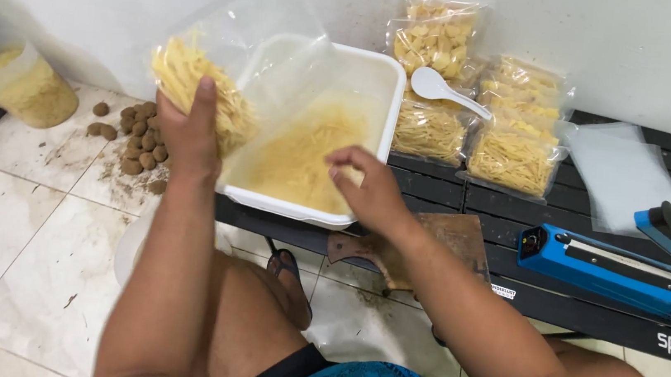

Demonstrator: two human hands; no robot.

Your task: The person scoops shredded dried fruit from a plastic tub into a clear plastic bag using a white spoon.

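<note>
My left hand (188,133) grips a clear plastic bag (216,60) partly filled with pale yellow snack sticks, held up at the left rim of a white plastic tub (380,77). The tub holds a layer of the same sticks (297,159) and rests on a low black slatted table (516,207). Over the tub's near right corner hovers my right hand (368,192), fingers pinched together on what looks like a few sticks.
Several sealed bags of sticks and chips (477,104) lie behind the tub with a white spoon (446,88) on top. Empty clear bags (624,173) and a blue heat sealer (626,265) sit at the right. A jar (22,85) and brown round lumps (141,139) are on the tiled floor.
</note>
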